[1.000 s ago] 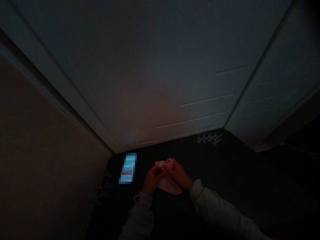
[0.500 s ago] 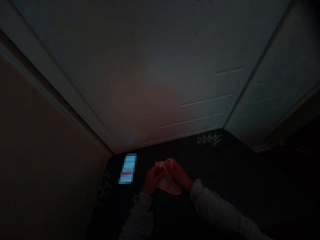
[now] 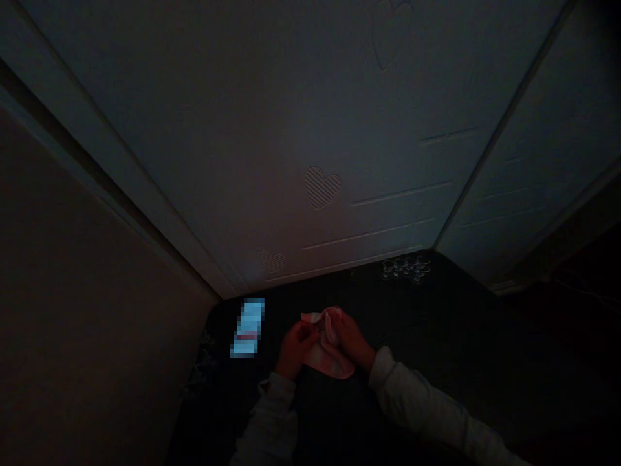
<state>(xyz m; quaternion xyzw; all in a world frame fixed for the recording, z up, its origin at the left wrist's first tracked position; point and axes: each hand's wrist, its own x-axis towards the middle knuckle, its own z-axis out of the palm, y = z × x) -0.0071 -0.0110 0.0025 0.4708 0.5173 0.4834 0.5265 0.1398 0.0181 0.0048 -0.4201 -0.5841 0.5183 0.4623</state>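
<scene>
A pink and white cloth point(image 3: 330, 362) hangs bunched between my two hands over the dark tabletop. My right hand point(image 3: 354, 340) is closed on its upper right part, with folds rising around the fingers. From the left, my left hand point(image 3: 294, 349) reaches in with thumb and fingers pinched together at the cloth's upper left side. Whatever lies between those fingertips is too dark to make out; part of it is hidden by the cloth.
Several small clear stemmed glasses point(image 3: 406, 268) stand at the back right, near the white panel with heart patterns point(image 3: 323, 188). A lit, blurred phone screen point(image 3: 247, 328) lies left of my hands. More glassware point(image 3: 201, 362), dim, lines the table's left edge.
The cloth's top has opened out, and a fold now stands up by my right fingers. My right hand has shifted slightly; my left hand stays nearly in place.
</scene>
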